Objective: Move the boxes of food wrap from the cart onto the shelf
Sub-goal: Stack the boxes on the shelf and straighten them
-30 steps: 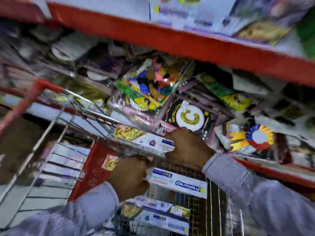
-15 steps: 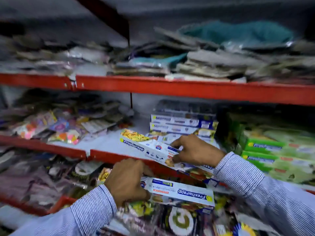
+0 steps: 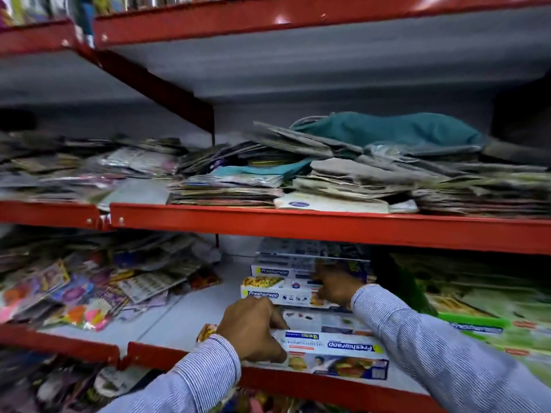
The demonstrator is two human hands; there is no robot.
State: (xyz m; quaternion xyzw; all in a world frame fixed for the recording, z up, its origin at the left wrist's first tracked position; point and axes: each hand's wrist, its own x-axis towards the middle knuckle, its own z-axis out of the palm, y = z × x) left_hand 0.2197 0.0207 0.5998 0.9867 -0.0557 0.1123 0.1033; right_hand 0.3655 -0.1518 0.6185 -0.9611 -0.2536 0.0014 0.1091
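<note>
My left hand [image 3: 253,330] grips a long white-and-blue Freshwrapp food wrap box [image 3: 337,354] lying at the front edge of the white shelf [image 3: 185,317] with its red rim. My right hand [image 3: 335,286] holds a second Freshwrapp box [image 3: 277,289] on top of a stack of like boxes [image 3: 298,263] further back on the same shelf. Both sleeves are blue-striped. The cart is out of view.
Green-boxed wrap packs [image 3: 489,326] lie right of the stack. Colourful party packets [image 3: 74,290] crowd the shelf's left part. The shelf above [image 3: 298,222] carries piles of flat packets and a teal cloth bundle [image 3: 387,129]. More packets hang below.
The view has swung up from the cart to the shelf. Both hands carried their boxes up onto the shelf: the right one onto the stack, the left one to the front edge.
</note>
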